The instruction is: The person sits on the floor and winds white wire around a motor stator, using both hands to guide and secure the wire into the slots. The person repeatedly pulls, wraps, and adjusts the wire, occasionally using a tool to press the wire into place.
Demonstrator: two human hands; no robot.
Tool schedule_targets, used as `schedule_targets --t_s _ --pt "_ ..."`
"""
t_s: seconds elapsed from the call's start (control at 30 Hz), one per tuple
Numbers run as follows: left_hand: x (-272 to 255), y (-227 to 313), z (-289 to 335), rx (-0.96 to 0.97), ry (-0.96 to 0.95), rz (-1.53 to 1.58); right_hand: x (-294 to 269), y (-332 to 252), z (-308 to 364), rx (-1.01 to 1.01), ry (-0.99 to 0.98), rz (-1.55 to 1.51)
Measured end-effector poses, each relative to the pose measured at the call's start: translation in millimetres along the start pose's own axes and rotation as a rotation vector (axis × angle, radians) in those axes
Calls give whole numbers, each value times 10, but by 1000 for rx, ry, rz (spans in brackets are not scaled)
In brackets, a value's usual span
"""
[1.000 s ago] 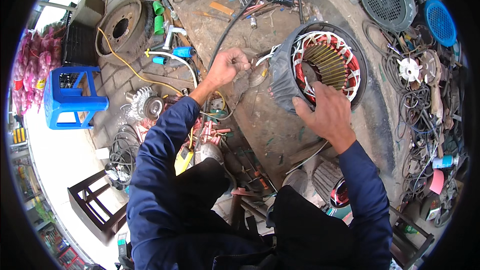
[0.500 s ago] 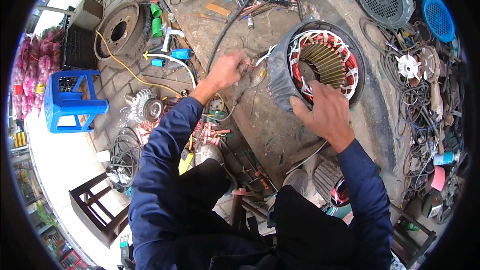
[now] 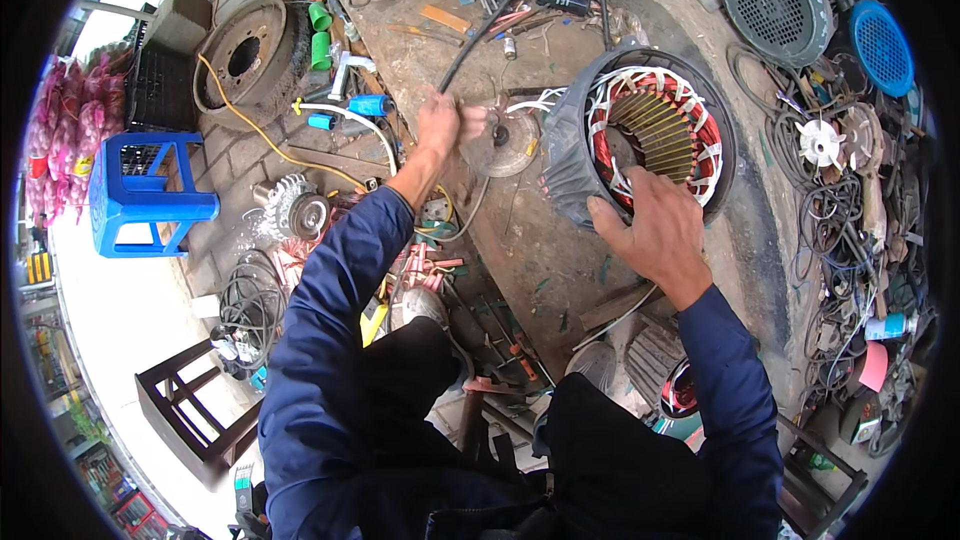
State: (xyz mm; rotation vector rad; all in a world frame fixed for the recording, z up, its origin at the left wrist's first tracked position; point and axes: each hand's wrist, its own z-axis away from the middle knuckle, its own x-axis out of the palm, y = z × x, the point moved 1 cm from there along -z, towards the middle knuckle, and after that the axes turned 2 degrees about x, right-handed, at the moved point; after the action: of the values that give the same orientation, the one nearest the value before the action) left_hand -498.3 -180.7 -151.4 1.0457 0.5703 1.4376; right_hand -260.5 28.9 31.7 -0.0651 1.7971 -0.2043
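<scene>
A motor stator [image 3: 570, 175] with red windings, white lacing and a dark housing lies on the worktop, its round opening toward me. My right hand [image 3: 655, 235] grips its near rim, the fingers reaching inside and the thumb on the outer edge. White lead wires [image 3: 540, 103] come out of the stator's left side. Left of them is my left hand [image 3: 445, 128], its fingers smeared by motion beside a flat, dusty round disc [image 3: 512, 143]. A black cable [image 3: 465, 55] runs down to that hand and passes out of sight there; whether the fingers touch it is unclear.
Blue cylinders [image 3: 368, 106], a wheel rim [image 3: 245, 58] and a blue stool [image 3: 150, 195] are at the left. A small motor [image 3: 655, 365] stands near my feet. Tangled cables [image 3: 835, 210], a grey fan cover [image 3: 778, 5] and a blue one [image 3: 882, 42] lie at the right.
My left hand has drawn back left and slightly up from the white wires, uncovering the round disc. My right hand stays on the stator's rim. The whole view has shifted slightly.
</scene>
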Motion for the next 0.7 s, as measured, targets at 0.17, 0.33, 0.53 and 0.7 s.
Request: schedule_targets --t_s 0.17,0.33,0.53,0.7 --pt "-16 -268 -90 -214 50 -52 -6 6 4 -18 15 2" --pt "-42 -306 -133 -259 -67 -495 -5 7 2 -19 17 -4" --pt "107 -408 -93 -194 -188 -868 -8 5 7 -1 -1 1" --pt "-21 -435 -117 -130 -171 -710 -8 6 3 12 -11 6"
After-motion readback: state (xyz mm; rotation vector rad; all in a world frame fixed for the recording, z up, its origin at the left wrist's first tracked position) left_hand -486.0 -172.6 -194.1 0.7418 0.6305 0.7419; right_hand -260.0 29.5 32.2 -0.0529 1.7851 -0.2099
